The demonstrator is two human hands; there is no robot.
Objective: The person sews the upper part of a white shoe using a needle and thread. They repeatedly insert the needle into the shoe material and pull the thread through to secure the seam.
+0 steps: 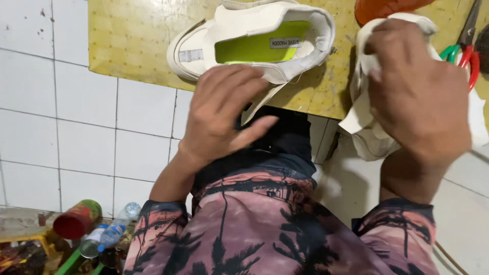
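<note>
At the bench's near edge, his left hand rests open against the white sneaker; his right hand grips a white cloth. Steady the shoe first.

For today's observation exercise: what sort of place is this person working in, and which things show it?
Probably a small shoe-repair or shoe-making workshop. A white shoe with a lime insole lies on a worn yellow worktable, scissors lie beside it, and the right hand holds another white shoe part.

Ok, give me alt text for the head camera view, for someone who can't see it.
A person's left hand touches a white shoe on a yellow table, while the right hand grips a white cloth. Scissors lie at the right.
</note>
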